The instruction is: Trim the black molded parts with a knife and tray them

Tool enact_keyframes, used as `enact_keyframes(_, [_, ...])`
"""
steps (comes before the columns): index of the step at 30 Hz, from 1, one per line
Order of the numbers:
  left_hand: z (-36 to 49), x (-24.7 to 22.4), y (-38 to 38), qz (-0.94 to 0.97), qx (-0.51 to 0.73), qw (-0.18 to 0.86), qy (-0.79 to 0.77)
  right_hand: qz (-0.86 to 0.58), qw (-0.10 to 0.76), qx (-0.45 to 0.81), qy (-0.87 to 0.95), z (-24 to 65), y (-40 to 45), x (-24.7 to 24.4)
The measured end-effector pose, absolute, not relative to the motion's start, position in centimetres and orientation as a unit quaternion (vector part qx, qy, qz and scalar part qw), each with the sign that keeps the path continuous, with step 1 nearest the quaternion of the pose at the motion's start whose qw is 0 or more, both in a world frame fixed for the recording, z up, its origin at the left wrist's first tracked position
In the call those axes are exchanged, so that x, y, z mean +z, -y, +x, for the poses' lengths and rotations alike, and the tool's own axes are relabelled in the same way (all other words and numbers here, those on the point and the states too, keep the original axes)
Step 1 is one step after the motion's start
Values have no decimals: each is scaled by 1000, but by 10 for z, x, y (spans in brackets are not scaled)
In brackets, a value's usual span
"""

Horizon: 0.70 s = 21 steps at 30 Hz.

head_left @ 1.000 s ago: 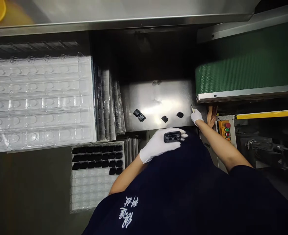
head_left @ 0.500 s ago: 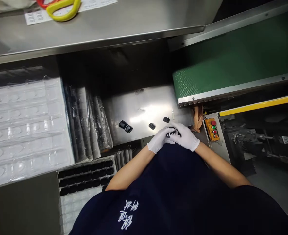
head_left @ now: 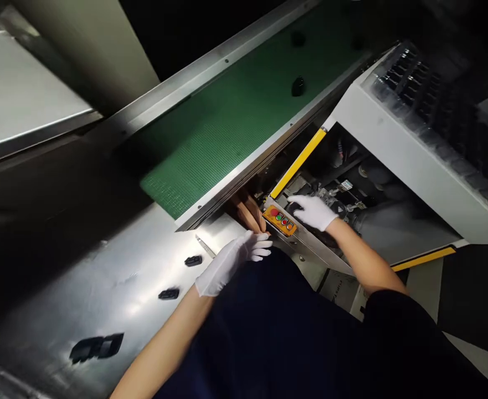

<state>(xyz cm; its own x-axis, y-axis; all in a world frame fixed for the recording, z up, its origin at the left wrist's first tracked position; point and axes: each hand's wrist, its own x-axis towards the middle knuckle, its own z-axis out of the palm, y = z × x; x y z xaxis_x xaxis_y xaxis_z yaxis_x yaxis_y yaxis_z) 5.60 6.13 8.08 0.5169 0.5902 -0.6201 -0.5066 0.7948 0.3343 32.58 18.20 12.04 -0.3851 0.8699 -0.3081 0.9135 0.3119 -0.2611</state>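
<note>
My left hand (head_left: 236,263), in a white glove, is open with its fingers stretched out, just above the front edge of the metal table and near a brown strip (head_left: 250,213). My right hand (head_left: 313,213), also gloved, reaches into the machine opening beside the button box (head_left: 280,221). Its thumb and fingers close around a dark plastic part (head_left: 296,206), mostly hidden. On the metal table (head_left: 123,282) lie two small black parts, one (head_left: 193,260) close to my left wrist and another (head_left: 169,293) farther left. A larger black part (head_left: 97,347) lies beyond them.
A green conveyor belt (head_left: 222,127) with several dark pieces on it runs behind my hands. The machine has yellow edge strips (head_left: 298,163) and a white cover (head_left: 414,138), with a tray of black parts (head_left: 414,77) on top. A thin blade-like tool (head_left: 204,246) lies on the table.
My view has swung right. My hands, together around a black part before, are now apart: the right has moved into the machine opening, and the left has opened.
</note>
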Motion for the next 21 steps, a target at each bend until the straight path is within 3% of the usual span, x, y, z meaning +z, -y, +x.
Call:
enact_keyframes(3, [58,85,-59,33,351,860,-369,662,80,-124,-735,423,-236,145])
enact_keyframes(7, [48,78,-52,-34,373,844,-385,720,139,-97,-673,505,-293,142])
enact_keyframes(14, [38,58,-44,-67,391,804,-442,711,197,-144,-659,533,-324,115])
enact_keyframes(21, [55,47,-52,-111,386,810,-427,726,186,-131,-649,535,-311,92])
